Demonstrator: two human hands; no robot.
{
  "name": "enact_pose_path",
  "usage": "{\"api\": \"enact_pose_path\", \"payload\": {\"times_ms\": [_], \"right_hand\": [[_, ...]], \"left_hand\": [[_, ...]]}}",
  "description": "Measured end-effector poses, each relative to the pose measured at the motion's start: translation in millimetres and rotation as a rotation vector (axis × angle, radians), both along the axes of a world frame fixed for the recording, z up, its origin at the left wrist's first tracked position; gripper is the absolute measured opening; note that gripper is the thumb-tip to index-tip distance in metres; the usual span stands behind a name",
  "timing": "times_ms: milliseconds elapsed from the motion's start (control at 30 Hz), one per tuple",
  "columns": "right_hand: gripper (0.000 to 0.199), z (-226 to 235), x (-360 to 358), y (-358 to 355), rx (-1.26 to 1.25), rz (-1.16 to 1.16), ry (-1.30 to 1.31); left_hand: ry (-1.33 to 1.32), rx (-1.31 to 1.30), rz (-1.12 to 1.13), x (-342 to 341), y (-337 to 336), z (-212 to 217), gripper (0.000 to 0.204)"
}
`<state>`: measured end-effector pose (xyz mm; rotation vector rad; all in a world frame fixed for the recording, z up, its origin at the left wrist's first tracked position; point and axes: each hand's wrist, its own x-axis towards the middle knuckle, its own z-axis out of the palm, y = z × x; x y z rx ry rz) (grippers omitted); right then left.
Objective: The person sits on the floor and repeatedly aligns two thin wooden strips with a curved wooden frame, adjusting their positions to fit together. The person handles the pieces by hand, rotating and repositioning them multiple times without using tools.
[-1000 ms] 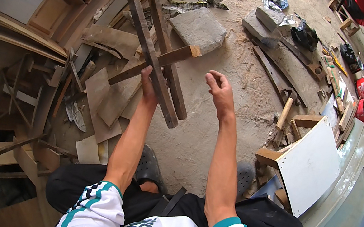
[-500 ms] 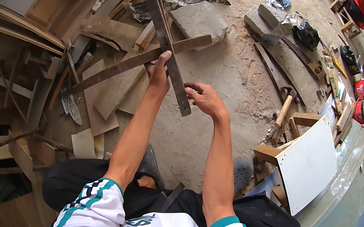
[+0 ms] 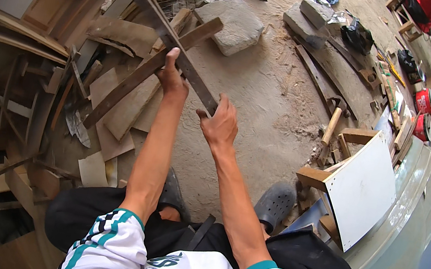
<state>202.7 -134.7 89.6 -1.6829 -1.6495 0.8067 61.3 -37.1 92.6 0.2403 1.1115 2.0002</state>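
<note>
Two dark, flat wooden bars cross in an X in front of me. One long bar (image 3: 194, 75), with small holes along it, slants from upper left down to the right, and a similar strip runs behind it. The other bar (image 3: 125, 85) reaches from lower left to upper right. My left hand (image 3: 174, 80) is closed around them just below the crossing, thumb on top. At the lower right end of the long bar, my right hand (image 3: 220, 125) grips with thumb and fingers, covering that end.
Scrap boards (image 3: 131, 109) lie beneath the bars on the left. Beyond stands a grey stone block (image 3: 236, 27). On the right are a hammer (image 3: 333, 123), a white-topped wooden piece (image 3: 363, 188) and red tins (image 3: 425, 101). Wooden frames (image 3: 19, 181) crowd the left.
The crossed bars have swung left, the long one now slanting more. My right hand has gone from beside its lower end to gripping it.
</note>
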Motion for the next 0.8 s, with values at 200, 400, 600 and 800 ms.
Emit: {"api": "enact_pose_path", "payload": {"times_ms": [200, 400, 600, 800], "right_hand": [[0.063, -46.7, -0.1, -17.6, 0.135, -0.078, 0.147], [0.058, -55.6, -0.3, -22.3, 0.331, -0.145, 0.24], [0.052, -59.2, -2.4, -22.2, 0.442, -0.105, 0.375], [0.048, -63.1, 0.6, -20.7, 0.385, -0.074, 0.411]], "left_hand": [[-0.046, 0.054, -0.091, -8.0, -3.9, 13.5, 0.048], [-0.039, 0.048, -0.098, -5.6, -7.3, 16.5, 0.049], [-0.032, 0.046, -0.114, -9.3, -7.2, 11.3, 0.047], [-0.012, 0.041, -0.172, -7.9, -9.4, 8.7, 0.054]]}}
